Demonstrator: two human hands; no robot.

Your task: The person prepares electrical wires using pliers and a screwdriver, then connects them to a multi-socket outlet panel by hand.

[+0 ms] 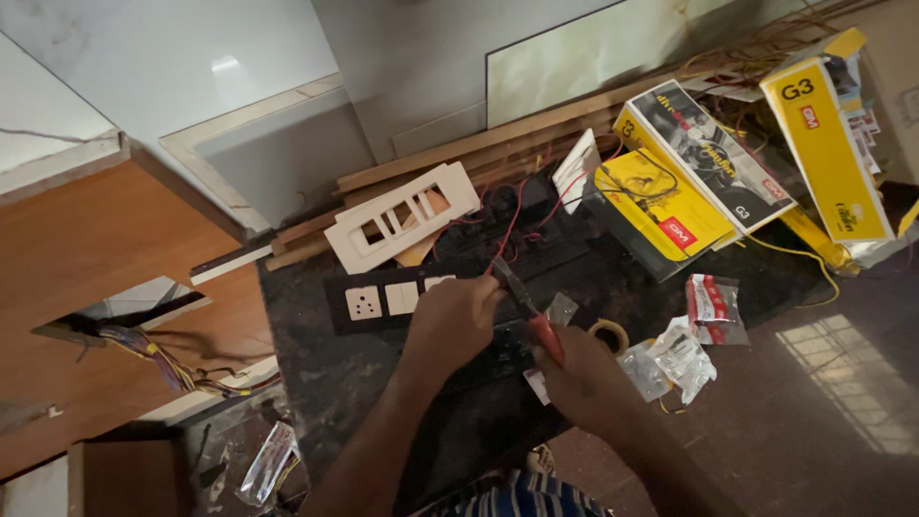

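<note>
- The left hand [452, 321] was curled down over a black switch module [498, 349] lying on the dark work surface [316, 383], gripping it at its near end.
- The right hand [584, 378] was clenched around the red handles of a pair of pliers [525, 306], whose dark nose pointed up and left, meeting a red wire [507, 230] just above the left hand.
- A black switch plate with white sockets [388, 299] lay just beyond the left hand, touching it or nearly so.
- Farther back, a white cover frame [402, 215] with rectangular openings rested tilted against wooden strips [450, 153].
- Right of the right hand sat a roll of tape [610, 333] and several small clear plastic packets [682, 356].
- Yellow cardboard boxes [823, 144] were heaped at the upper right.
- A bundle of coloured wires [158, 359] trailed out of a cut-out in the wooden panel [86, 258] at the left.
</note>
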